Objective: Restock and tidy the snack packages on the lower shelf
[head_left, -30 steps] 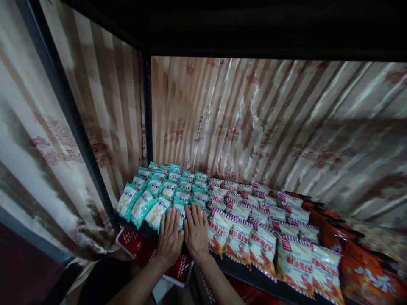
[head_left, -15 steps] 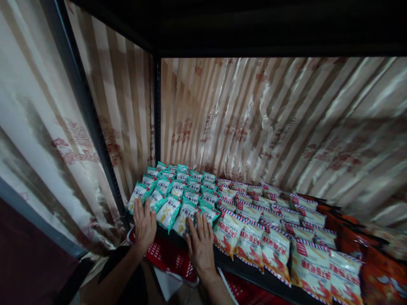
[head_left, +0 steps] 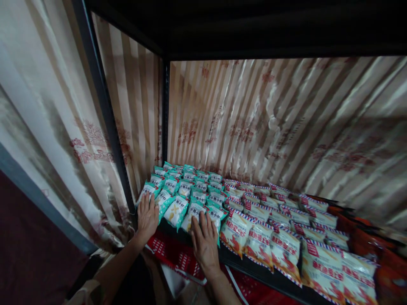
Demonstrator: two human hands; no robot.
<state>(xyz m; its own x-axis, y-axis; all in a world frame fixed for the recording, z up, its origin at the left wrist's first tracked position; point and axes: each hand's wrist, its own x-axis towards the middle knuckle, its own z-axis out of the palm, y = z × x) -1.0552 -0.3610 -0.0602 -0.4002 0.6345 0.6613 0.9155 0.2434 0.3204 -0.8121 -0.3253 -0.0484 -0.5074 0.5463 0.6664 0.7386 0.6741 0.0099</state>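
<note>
Several teal-and-white snack bags (head_left: 177,209) lie in slanted rows at the left end of a dark shelf. My left hand (head_left: 148,217) rests flat against the front bag at the far left, fingers stretched and partly covering it. Over the front bags at the right of the teal group (head_left: 217,214) lies my right hand (head_left: 205,242), its fingers straight and slightly spread. Neither hand is wrapped round a bag. Whether the right palm presses on the bags or only touches them, I cannot tell.
White-and-red snack bags (head_left: 262,240) with striped edges fill the shelf to the right, then orange bags (head_left: 389,267). Below the shelf edge are red baskets (head_left: 173,254). A black post (head_left: 106,106) stands at left, and striped curtains (head_left: 238,114) hang behind.
The view has swung slightly left, so the shelf and bags sit further right in the picture. My left hand lies a little further over the leftmost front bag.
</note>
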